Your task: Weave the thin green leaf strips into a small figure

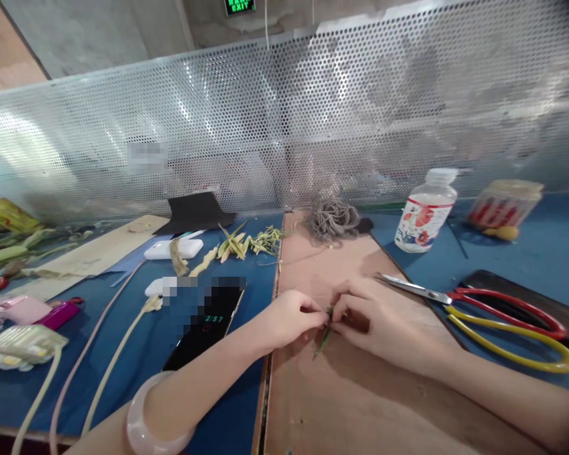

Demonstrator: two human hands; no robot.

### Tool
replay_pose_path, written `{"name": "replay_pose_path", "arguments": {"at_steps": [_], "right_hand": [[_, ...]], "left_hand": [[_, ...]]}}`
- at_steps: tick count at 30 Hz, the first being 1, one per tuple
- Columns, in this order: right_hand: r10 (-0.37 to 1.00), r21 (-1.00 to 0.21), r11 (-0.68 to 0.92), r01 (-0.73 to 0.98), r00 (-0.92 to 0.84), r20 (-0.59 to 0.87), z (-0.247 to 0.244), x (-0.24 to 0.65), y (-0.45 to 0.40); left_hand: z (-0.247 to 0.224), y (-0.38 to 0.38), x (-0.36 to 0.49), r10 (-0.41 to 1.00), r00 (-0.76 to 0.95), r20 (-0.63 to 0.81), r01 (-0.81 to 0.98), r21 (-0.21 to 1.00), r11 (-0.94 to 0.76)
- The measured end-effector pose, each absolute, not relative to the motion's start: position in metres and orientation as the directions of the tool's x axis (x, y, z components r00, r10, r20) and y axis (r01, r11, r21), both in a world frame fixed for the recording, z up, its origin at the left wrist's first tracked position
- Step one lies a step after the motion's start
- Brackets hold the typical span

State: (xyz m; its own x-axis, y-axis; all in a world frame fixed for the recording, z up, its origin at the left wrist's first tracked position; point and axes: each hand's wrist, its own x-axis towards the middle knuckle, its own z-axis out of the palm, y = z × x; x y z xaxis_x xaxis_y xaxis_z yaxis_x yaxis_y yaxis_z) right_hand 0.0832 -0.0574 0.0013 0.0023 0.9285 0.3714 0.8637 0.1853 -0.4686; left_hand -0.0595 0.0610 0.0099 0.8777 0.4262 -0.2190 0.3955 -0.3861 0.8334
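Both hands meet over the wooden board (pixel 341 404) in the middle of the view. A small green leafy piece (pixel 323 340) sits between their fingertips, its thin tip pointing down toward the board. My left hand (pixel 296 319) comes in from the left with thumb and forefinger pinched at the top of the piece. Reaching from the right, my right hand (pixel 372 319) pinches the same piece with its fingers curled. Scissors (pixel 455 302) with one red and one yellow handle lie right of my right hand, their blades close to its back.
Grey cord (pixel 334 221) is heaped at the board's far end. Pale green leaves (pixel 246 243) lie to its left. A phone (pixel 211 322) rests beside my left forearm. A white bottle (pixel 427 212) and a jar (pixel 505 205) stand back right. Perforated metal forms the rear wall.
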Motion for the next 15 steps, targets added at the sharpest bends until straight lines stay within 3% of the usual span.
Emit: {"name": "replay_pose_path", "arguments": {"at_steps": [15], "right_hand": [[0.926, -0.363, 0.081, 0.928, 0.065, 0.372, 0.018, 0.07, -0.059]], "left_hand": [[0.004, 0.064, -0.057, 0.393, 0.9, -0.189, 0.347, 0.857, -0.382]]}}
